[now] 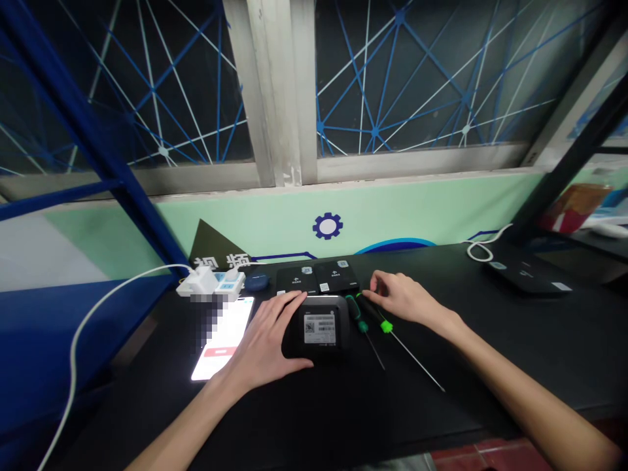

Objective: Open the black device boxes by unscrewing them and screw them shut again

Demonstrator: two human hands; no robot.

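Note:
My left hand (262,343) is wrapped around the left side of a black boxy device (342,333), with fingers along its top edge and the thumb in front. A white printed label with a QR code faces me. My right hand (400,297) has curled fingers, and its fingertips touch the handle end of a long black-and-bright-green screwdriver (386,326). The screwdriver's shaft lies on the black table, pointing toward me and to the right. Just left of it lies a shorter dark-green-handled screwdriver (362,325).
A lit phone (228,333) lies left of my left hand. Behind it are a white power strip (228,284) with plugs and a small dark-blue case (257,282). Two flat black boxes (338,278) lie behind the device. Another flat black device (527,271) and a white cable (481,250) are far right.

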